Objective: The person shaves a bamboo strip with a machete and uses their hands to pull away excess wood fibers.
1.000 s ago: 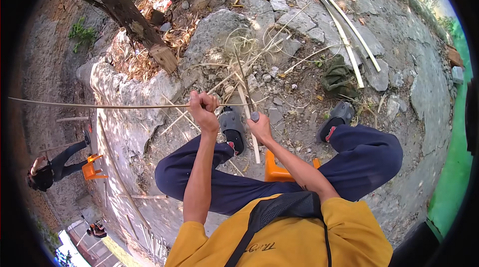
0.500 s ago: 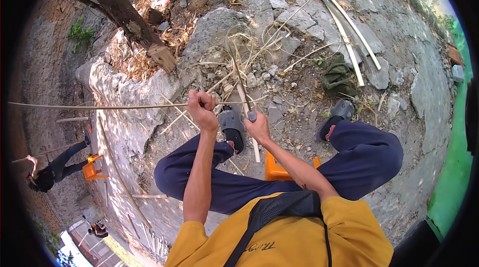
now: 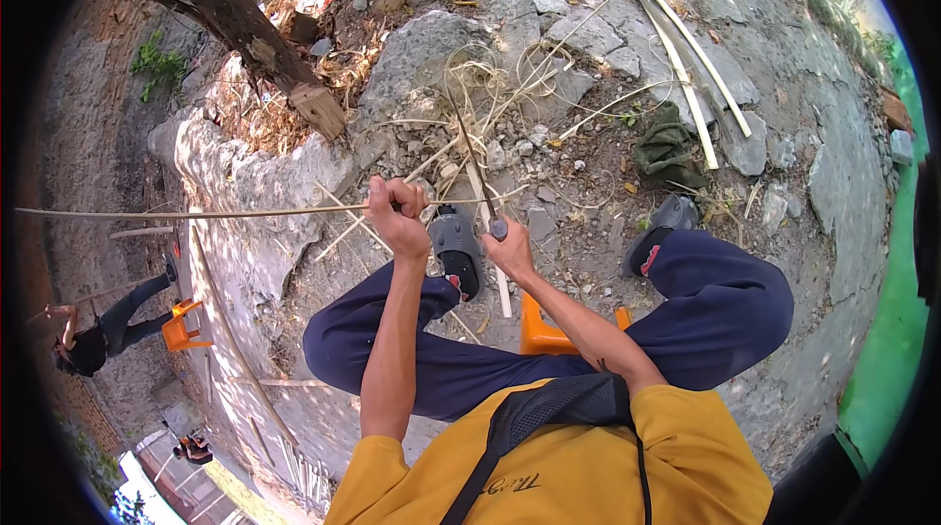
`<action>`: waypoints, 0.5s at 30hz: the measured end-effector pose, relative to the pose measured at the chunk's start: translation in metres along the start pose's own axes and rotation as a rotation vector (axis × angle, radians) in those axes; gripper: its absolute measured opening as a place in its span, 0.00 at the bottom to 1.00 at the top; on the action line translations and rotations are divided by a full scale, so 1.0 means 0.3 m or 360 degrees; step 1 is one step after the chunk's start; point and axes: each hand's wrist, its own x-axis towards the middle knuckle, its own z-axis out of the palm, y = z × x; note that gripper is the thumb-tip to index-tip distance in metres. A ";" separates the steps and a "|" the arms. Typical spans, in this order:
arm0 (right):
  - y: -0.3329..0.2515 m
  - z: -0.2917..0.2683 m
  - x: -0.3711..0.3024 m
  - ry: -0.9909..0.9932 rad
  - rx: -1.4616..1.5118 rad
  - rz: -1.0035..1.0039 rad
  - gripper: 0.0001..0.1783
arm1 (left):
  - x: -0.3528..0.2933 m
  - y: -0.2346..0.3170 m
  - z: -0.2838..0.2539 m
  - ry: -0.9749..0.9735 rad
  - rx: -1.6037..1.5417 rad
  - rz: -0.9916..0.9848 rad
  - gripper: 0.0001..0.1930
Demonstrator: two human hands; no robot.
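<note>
My left hand [image 3: 397,216] is closed around a long, thin bamboo strip [image 3: 216,214] that stretches far out to the left. The strip's short right end passes my fist and meets the blade of a knife [image 3: 472,154]. My right hand [image 3: 509,249] grips the knife by its round-ended handle, with the dark, narrow blade pointing away from me and slightly left. Beneath the knife, a pale flat slat [image 3: 502,292] lies on the ground beside my left shoe. Whether the blade's edge bites into the strip is too small to tell.
Curled shavings [image 3: 490,84] and rubble lie ahead of my feet. Long pale slats [image 3: 676,64] rest at the far right, near a dark green cloth [image 3: 668,150]. I sit over an orange stool [image 3: 544,329]. At left are a tree trunk [image 3: 225,25] and another person [image 3: 98,344] near an orange chair [image 3: 181,326].
The strip's far left end has dipped slightly. The knife's tip has shifted a little to the left. Both hands stay in nearly the same place.
</note>
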 end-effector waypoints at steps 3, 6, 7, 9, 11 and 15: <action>0.142 -0.045 0.036 0.0040 -0.0207 0.0153 0.12 | -0.011 -0.004 0.000 -0.0008 0.0005 -0.0018 0.33; 0.195 -0.069 0.066 0.0078 -0.0224 0.0122 0.12 | -0.006 -0.005 0.004 -0.0041 -0.0024 -0.0010 0.33; 0.192 -0.071 0.073 0.0077 -0.0200 0.0118 0.12 | -0.009 -0.005 0.005 -0.0041 -0.0044 0.0009 0.33; 0.169 -0.055 0.073 0.0086 -0.0175 0.0137 0.13 | -0.005 -0.002 0.007 0.0007 -0.0065 0.0002 0.33; 0.125 -0.021 0.054 0.0138 -0.0131 0.0131 0.13 | -0.003 0.000 0.010 0.0006 -0.0026 0.0014 0.33; 0.025 -0.001 0.010 -0.0015 -0.0016 0.0008 0.14 | 0.006 -0.009 -0.018 0.0002 -0.0056 0.0009 0.33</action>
